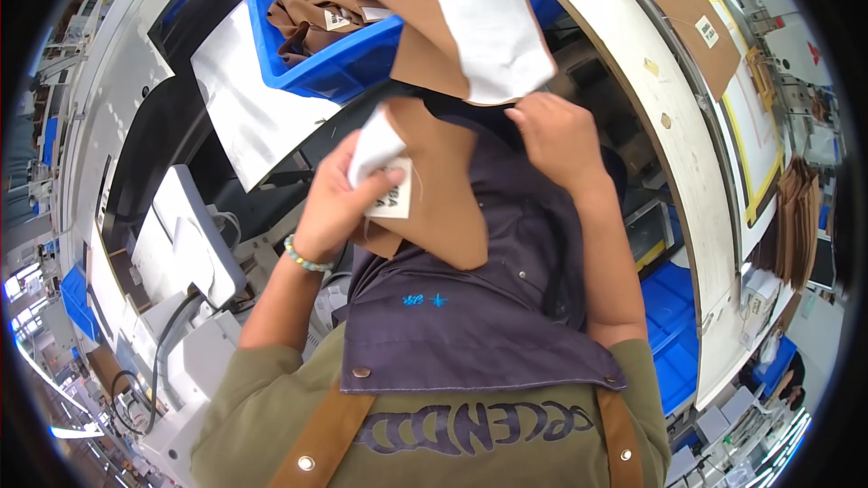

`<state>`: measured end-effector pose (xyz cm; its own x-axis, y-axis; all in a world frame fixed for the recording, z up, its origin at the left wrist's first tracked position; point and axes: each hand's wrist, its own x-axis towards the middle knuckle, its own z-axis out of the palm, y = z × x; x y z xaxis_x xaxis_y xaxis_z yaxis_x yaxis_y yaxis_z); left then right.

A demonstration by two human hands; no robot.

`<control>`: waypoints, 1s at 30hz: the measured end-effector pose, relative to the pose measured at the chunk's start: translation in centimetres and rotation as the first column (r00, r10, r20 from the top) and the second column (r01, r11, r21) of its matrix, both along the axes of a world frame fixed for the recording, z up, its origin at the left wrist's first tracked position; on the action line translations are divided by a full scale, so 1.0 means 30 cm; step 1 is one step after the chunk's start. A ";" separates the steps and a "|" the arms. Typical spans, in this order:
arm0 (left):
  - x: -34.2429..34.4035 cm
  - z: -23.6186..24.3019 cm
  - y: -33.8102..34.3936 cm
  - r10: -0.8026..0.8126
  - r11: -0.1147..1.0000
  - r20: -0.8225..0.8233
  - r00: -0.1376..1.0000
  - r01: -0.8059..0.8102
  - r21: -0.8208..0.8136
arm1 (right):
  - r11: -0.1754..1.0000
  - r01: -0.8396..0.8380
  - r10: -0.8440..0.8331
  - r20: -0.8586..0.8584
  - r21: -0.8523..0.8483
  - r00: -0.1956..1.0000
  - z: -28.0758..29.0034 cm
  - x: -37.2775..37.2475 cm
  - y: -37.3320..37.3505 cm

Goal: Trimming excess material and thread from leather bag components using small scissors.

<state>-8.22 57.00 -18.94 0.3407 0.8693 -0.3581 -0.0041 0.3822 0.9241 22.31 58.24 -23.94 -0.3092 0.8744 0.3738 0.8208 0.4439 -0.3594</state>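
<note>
My left hand [330, 203] is closed on a brown fabric piece [438, 181], thumb pressed on its white label. A corner of the piece is folded over, showing a white side, and the rest spreads over my dark apron [506, 244]. My right hand [556, 140] is curled, with its fingertips close to the lower edge of another brown piece with a white panel [502, 45]. Whether anything sits in those fingers is hidden. That second piece lies across the rim of a blue bin [339, 68], which holds a heap of brown fabric pieces [316, 4].
A curved pale table edge [669, 117] runs down my right side. On it lies a brown labelled piece [696, 23]. Several brown pieces [787, 221] hang farther right. White machine parts [194, 235] stand at left, and blue crates [669, 334] sit below the table edge.
</note>
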 end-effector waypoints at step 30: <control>0.147 -0.091 -0.007 0.372 0.865 0.643 0.670 0.001 -0.502 | 0.881 -0.473 0.458 0.200 0.033 0.866 0.041 -0.165 -0.195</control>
<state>-3.81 56.79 -21.67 0.4951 0.7581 -0.4246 -0.6884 0.6404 0.3407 17.37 52.38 -22.72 -0.7414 0.5827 0.3328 0.5592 0.8107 -0.1735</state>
